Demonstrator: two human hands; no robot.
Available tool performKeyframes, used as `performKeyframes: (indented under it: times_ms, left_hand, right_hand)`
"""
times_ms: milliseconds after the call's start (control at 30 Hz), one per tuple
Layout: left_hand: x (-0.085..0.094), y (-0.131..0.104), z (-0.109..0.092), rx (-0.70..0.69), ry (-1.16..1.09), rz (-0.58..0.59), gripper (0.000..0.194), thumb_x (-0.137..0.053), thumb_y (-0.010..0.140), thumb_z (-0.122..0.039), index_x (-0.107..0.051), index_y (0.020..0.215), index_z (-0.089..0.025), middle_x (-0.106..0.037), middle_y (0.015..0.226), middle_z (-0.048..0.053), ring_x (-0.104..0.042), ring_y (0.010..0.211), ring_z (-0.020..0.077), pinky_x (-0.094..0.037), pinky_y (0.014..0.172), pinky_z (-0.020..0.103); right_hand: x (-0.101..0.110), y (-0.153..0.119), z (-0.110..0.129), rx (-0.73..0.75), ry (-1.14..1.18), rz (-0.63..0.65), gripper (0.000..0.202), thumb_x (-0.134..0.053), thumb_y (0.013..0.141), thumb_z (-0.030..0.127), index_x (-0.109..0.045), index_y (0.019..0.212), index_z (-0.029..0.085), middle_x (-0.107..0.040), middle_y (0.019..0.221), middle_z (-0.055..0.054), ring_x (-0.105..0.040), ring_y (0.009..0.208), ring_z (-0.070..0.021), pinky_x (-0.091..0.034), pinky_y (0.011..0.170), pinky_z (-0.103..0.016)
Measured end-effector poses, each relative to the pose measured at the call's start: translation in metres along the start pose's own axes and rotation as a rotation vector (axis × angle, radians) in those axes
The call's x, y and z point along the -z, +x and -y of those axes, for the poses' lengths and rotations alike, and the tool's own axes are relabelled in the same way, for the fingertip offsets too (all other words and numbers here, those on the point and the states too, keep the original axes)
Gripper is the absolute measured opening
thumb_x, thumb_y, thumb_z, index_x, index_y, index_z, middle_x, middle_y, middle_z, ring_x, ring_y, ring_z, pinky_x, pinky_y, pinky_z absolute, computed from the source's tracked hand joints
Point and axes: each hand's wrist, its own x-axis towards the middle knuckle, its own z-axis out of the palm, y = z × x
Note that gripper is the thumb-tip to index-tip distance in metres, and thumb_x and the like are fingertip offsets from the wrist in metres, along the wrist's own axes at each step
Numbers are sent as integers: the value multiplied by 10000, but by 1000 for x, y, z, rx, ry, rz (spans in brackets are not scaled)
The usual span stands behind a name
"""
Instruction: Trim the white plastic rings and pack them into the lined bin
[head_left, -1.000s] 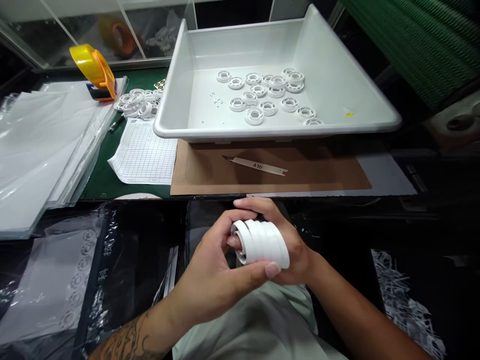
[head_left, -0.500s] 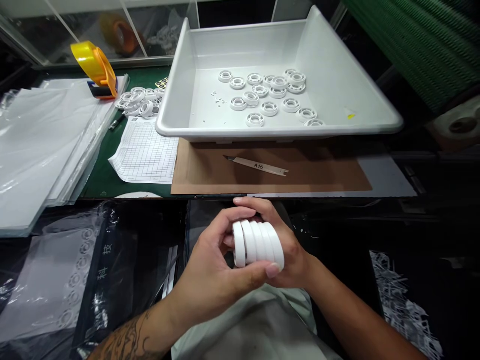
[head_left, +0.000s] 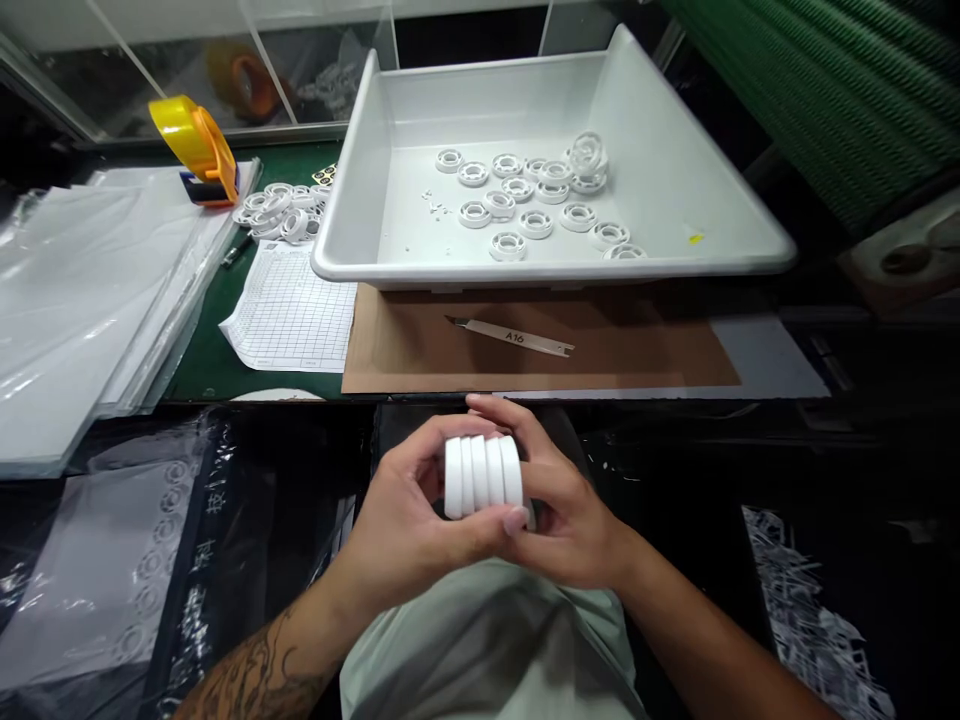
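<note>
A short row of several white rings (head_left: 481, 475), pressed face to face, lies between my hands just past the table's front edge. My left hand (head_left: 420, 510) wraps round it from the left, thumb along the lower side and fingers over the top. From the right, my right hand (head_left: 562, 490) closes on the row's right end, its fingers partly hidden behind the rings. Beyond, loose white rings (head_left: 535, 223) lie in the white tray (head_left: 480, 270), one of them tilted on the pile at the right.
A craft knife (head_left: 514, 337) rests on brown cardboard (head_left: 637, 350). Left of the tray are a gridded sheet (head_left: 296, 310), more white rings (head_left: 281, 210), a tape dispenser (head_left: 202, 150) and plastic bags (head_left: 60, 300). White scraps (head_left: 817, 620) lie at the lower right.
The held row has shifted left and straightened. My right fingers have moved onto its right end. In the tray, one ring at the right of the pile now looks tilted up.
</note>
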Motion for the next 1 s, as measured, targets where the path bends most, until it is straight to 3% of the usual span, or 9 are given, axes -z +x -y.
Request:
performKeyframes:
  times_ms: [67,167,267,367,433,500,700,833,1000]
  left_hand:
    - [8,0,2,-128,175,-50,469,-938,732,-288,-729,1143,-204,-790,1017,35,-741,825,161,-596,685,210]
    - [17,3,5,-430,658,-72,471,-879,810,-277,-693,1227,-161,-803,1133,97,-783,940,217,-628,794,278]
    - [22,7,4,-680,1150,25,568,-837,847,-217,-604,1351,-95,-800,1157,152,-794,924,263,-629,751,344]
    - [26,9,-3,-761,1394,41,785,-867,835,-448,-524,1425,-61,-807,970,115,-740,717,276,-555,587,398]
    - [30,7,-9,-777,1342,30,969,-836,743,-706,-529,1416,-80,-808,976,124,-736,763,304,-561,646,440]
    - [32,3,-10,-748,1106,50,997,-811,657,-802,-573,1369,-146,-804,1097,141,-757,897,309,-594,774,443]
    - [21,-4,14,-584,109,-15,754,-1018,564,-500,-708,1216,-282,-793,1057,23,-757,863,175,-609,782,232]
    - [14,0,22,-588,-43,-40,753,-1054,474,-462,-777,1146,-264,-786,1008,26,-725,847,169,-596,791,232]
    - [13,2,22,-631,-94,-34,761,-1021,549,-508,-781,1231,-270,-777,1055,36,-723,873,166,-597,816,238]
  right_hand:
    - [2,-5,0,-72,66,-114,199,-789,982,364,-793,1131,232,-489,1561,-121,-567,1360,-326,-506,1137,-446]
    - [-3,-8,2,-359,218,-259,255,-766,992,467,-802,1126,253,-688,1234,-88,-690,981,-217,-593,828,-311]
    - [-19,-2,6,-651,403,-171,451,-827,897,561,-766,1147,190,-720,975,-63,-634,795,-188,-525,652,-262]
    - [-34,10,10,-733,601,-155,518,-890,815,555,-740,1099,149,-720,953,-64,-637,838,-191,-520,693,-251]
    - [-39,17,15,-760,790,-127,499,-886,817,556,-736,1045,138,-716,930,-66,-643,818,-176,-520,683,-228]
    - [-40,21,20,-796,970,-81,477,-877,826,559,-736,992,135,-697,882,-61,-637,771,-160,-510,626,-196]
    - [-44,25,38,-807,1207,-43,497,-865,843,602,-730,925,131,-616,772,-30,-555,582,-106,-499,494,-154]
    - [-45,24,43,-777,1241,-84,491,-843,880,610,-727,925,135,-584,752,-11,-506,518,-64,-481,454,-113]
    - [-43,25,47,-733,1240,-78,476,-802,928,616,-725,891,147,-575,695,-7,-510,530,-68,-468,467,-90]
